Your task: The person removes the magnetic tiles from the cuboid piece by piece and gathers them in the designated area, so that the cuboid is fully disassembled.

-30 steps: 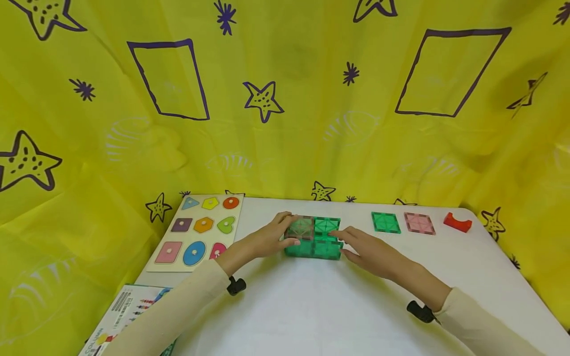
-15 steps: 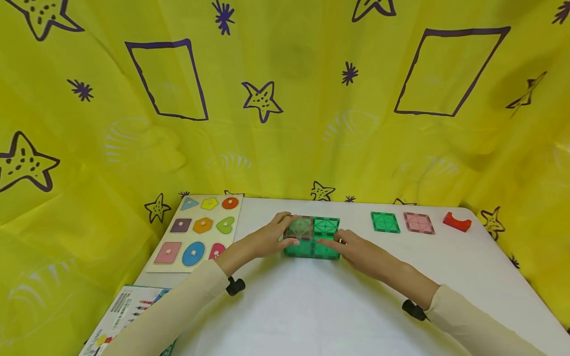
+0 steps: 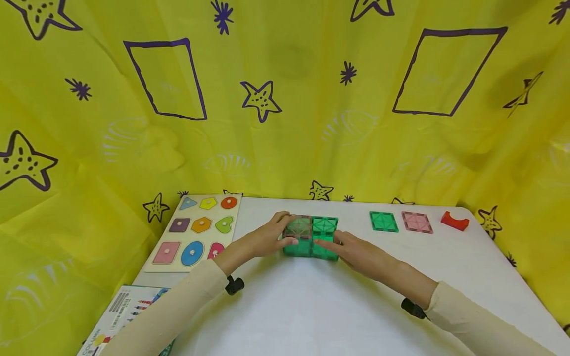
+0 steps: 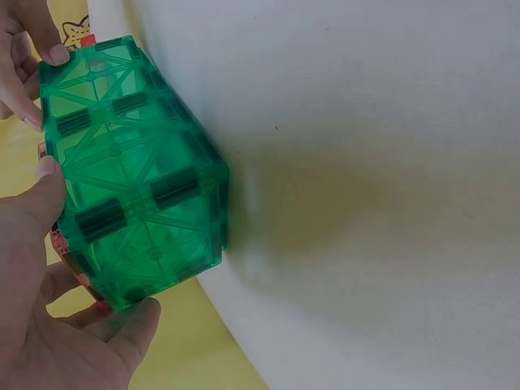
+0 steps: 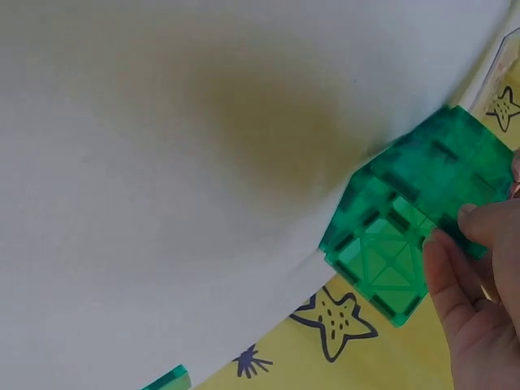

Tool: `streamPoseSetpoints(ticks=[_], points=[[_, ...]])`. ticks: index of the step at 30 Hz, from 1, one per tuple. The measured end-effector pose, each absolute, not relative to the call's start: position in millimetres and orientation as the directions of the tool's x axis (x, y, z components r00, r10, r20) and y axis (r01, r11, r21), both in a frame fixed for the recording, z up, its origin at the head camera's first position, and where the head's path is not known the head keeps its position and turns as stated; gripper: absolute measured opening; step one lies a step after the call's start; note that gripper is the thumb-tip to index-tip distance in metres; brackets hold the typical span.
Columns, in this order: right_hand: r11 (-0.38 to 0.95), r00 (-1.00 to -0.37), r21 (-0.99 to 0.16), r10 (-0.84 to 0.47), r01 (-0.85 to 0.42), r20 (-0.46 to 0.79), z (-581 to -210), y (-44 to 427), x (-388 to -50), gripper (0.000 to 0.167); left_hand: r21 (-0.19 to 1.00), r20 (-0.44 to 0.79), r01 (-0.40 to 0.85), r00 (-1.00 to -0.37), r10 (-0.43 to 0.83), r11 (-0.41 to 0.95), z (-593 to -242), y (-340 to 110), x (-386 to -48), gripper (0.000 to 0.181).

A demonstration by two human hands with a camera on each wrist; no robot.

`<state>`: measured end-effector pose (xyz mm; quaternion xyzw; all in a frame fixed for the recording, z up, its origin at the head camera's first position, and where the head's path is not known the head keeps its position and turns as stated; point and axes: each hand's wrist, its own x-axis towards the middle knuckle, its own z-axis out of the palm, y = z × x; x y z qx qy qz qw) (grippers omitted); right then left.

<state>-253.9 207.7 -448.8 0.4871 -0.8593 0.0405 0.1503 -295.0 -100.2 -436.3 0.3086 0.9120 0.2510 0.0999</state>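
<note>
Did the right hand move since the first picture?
Yes: the right hand moved slightly left, away from the loose pink tile, its thumb now across the green box.

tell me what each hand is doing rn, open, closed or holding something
Left hand: closed, holding the tile box at its left end.
Right hand: closed, holding the same box at its right end.

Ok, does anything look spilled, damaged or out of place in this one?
Nothing stands out. The left hand and right hand hold the mostly green tile structure, which shows no visible break; the loose green square tile, loose pink square tile and red notched block sit in a row on the table.
</note>
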Motion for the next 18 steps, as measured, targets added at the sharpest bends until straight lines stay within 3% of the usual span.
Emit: streamPoseSetpoints(ticks=[11, 18], points=[[0.568, -0.561, -0.057, -0.783, -0.821, 0.268, -443.2, 207.0, -243.1, 0.068, 0.515, -0.021, 0.529, -0.779, 0.626, 0.675, -439.7, -101.3, -296.2, 0.076], [0.594, -0.619, -0.187, -0.709, -0.782, 0.337, -433.4, 220.0, -244.5, 0.061, 0.515, -0.017, 0.523, -0.786, 0.618, 0.68, -437.9, -101.5, -296.0, 0.075]])
